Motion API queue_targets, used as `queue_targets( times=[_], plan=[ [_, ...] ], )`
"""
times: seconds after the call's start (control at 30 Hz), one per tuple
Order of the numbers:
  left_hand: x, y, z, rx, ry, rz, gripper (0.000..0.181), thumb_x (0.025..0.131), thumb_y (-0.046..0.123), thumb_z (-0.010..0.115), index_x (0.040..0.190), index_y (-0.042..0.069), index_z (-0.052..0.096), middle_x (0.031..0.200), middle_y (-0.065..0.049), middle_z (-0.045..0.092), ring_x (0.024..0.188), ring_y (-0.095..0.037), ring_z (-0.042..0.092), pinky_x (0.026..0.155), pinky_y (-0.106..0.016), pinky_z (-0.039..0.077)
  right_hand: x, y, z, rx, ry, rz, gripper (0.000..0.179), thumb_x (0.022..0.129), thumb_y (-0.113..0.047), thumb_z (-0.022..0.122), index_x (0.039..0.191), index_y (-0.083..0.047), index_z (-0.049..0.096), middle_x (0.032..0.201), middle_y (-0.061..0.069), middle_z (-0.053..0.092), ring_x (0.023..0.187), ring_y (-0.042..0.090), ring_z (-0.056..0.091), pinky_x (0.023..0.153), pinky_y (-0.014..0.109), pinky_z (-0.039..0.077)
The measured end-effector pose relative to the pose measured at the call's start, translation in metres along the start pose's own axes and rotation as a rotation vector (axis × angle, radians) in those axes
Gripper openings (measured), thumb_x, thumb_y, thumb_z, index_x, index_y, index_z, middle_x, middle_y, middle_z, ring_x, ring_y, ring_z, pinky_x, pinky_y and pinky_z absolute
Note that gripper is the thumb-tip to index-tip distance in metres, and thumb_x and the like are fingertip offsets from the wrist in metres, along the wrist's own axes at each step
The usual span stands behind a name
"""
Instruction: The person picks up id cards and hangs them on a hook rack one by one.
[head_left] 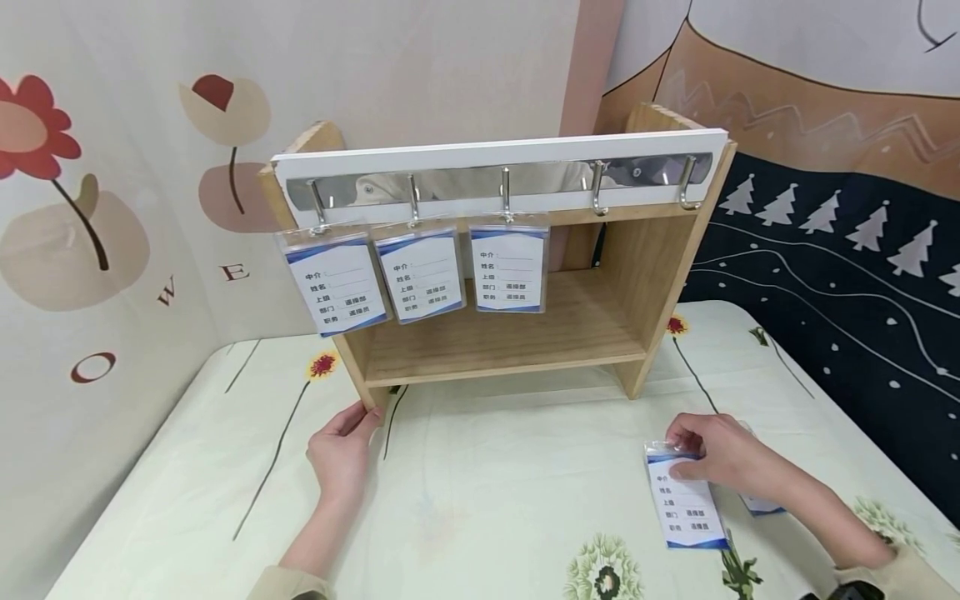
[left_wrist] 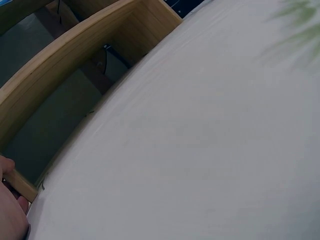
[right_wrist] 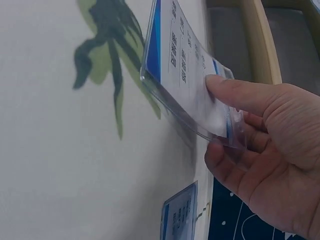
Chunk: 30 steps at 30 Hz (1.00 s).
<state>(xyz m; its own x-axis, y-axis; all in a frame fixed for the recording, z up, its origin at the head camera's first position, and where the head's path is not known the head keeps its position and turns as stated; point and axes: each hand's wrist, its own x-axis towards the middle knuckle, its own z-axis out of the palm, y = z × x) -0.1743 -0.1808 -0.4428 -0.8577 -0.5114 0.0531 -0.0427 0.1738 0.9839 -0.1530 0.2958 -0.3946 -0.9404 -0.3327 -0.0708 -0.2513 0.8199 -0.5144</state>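
Observation:
In the head view my right hand pinches a badge in a clear plastic sleeve between thumb and fingers. The right wrist view shows this badge tilted, with its lower end lifted off the cloth. Partly hidden behind the hand, another badge lies on the cloth. My left hand grips the bottom of the left side panel of a wooden shelf. From the white hook rail on the shelf hang three badges: a left one, a middle one and a right one.
Two hooks at the right of the rail, one of them the end hook, carry nothing. A flower-printed cloth covers the table. Printed curtains stand behind and at both sides.

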Motion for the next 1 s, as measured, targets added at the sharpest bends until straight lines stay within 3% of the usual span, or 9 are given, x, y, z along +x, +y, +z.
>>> queue_targets(
  times=[0.33, 0.53, 0.67, 1.0],
  plan=[
    [0.0, 0.0, 0.0, -0.005, 0.006, 0.007, 0.033, 0.094, 0.013, 0.074, 0.123, -0.004, 0.072, 0.119, -0.022, 0.071, 0.079, 0.014, 0.064, 0.072, -0.008, 0.052, -0.003, -0.01, -0.001, 0.062, 0.013, 0.009, 0.033, 0.084, -0.016, 0.085, 0.11, -0.011, 0.066, 0.092, -0.005, 0.063, 0.086, 0.018, 0.053, 0.071, 0.026, 0.044],
    [-0.001, 0.001, 0.0, -0.008, 0.001, 0.005, 0.033, 0.094, 0.012, 0.074, 0.123, -0.004, 0.072, 0.12, -0.023, 0.07, 0.079, 0.013, 0.064, 0.072, -0.008, 0.052, -0.006, -0.014, -0.003, 0.105, 0.073, -0.083, 0.03, 0.085, -0.012, 0.084, 0.111, -0.011, 0.068, 0.102, -0.007, 0.068, 0.093, 0.014, 0.06, 0.081, 0.029, 0.052],
    [-0.001, 0.001, 0.0, -0.009, 0.0, 0.004, 0.033, 0.094, 0.012, 0.074, 0.123, -0.004, 0.072, 0.12, -0.022, 0.07, 0.08, 0.013, 0.064, 0.073, -0.008, 0.052, -0.008, -0.014, -0.003, 0.15, 0.089, -0.129, 0.029, 0.086, -0.011, 0.083, 0.111, -0.01, 0.069, 0.106, -0.005, 0.07, 0.094, 0.011, 0.063, 0.081, 0.029, 0.055],
    [-0.001, 0.002, 0.0, 0.012, -0.001, -0.007, 0.034, 0.094, 0.013, 0.074, 0.124, -0.002, 0.072, 0.12, -0.021, 0.071, 0.079, 0.015, 0.063, 0.072, -0.007, 0.051, -0.009, -0.018, -0.007, 0.236, 0.076, -0.09, 0.028, 0.09, -0.009, 0.079, 0.116, -0.006, 0.069, 0.111, 0.001, 0.07, 0.092, 0.009, 0.062, 0.076, 0.026, 0.054]
  ],
)
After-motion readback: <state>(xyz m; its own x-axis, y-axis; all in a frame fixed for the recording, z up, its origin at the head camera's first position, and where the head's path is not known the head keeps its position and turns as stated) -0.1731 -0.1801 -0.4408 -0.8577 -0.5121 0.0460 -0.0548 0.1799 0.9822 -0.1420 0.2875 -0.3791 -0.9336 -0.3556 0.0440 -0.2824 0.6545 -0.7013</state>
